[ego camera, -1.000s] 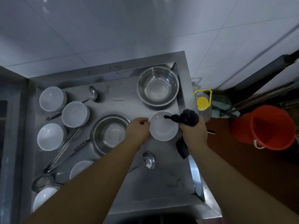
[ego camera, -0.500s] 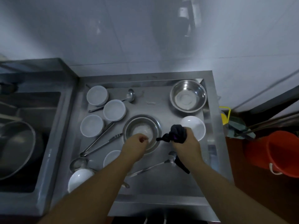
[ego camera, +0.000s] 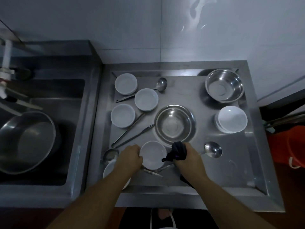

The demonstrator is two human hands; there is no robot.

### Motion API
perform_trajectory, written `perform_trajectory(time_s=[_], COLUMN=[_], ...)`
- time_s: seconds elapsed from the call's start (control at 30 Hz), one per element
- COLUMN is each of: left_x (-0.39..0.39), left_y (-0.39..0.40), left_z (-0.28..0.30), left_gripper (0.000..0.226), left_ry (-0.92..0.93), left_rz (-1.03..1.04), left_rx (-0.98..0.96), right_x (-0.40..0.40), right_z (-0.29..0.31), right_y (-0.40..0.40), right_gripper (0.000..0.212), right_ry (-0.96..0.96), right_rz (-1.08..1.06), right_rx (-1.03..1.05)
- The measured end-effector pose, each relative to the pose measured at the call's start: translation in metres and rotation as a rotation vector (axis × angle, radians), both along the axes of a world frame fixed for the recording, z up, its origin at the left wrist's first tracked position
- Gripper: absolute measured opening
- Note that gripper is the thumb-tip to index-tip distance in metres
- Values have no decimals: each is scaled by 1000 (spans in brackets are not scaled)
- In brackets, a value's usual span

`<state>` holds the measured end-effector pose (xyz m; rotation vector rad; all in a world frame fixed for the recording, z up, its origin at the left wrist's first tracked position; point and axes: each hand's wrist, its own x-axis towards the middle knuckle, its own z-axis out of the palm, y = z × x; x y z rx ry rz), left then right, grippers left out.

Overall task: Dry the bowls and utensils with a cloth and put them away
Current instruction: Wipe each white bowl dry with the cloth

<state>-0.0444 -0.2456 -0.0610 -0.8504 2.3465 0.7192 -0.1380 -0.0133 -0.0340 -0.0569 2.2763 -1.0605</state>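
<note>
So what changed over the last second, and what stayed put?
The left hand let go of the white bowl at the right edge and now grips a white bowl near the front. The right hand moved along, still clutching the dark cloth. Steel bowls and ladles stayed put.

Our arms: two forearms, bare all the way to the bottom edge of the view, with no sleeve on either.
Our left hand: bare, without glove, ring or watch.
Our right hand: bare as well, wrist unadorned.
Our foot: bare toes under a pale sandal strap.
</note>
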Motion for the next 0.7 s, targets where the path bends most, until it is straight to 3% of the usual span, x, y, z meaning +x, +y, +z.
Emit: perform_trajectory(time_s=[0.13, 0.3, 0.53, 0.63, 0.7], left_x=[1, -8, -15, -15, -15], left_y=[-2, 3, 7, 6, 6], left_z=[-19, -31, -14, 2, 18], left_gripper=[31, 33, 20, 9, 15], left_ry=[-5, -15, 42, 75, 112], left_rz=[-11, 45, 341, 549, 701], left_rx=[38, 110, 291, 412, 556], right_x=[24, 40, 38, 30, 23], right_z=[-12, -17, 8, 26, 40], right_y=[-8, -12, -9, -11, -14], right_gripper=[27, 49, 49, 34, 27], right_ry=[32, 42, -22, 14, 58], right_rz=[19, 35, -105, -118, -128], right_rx=[38, 104, 0, -60, -104])
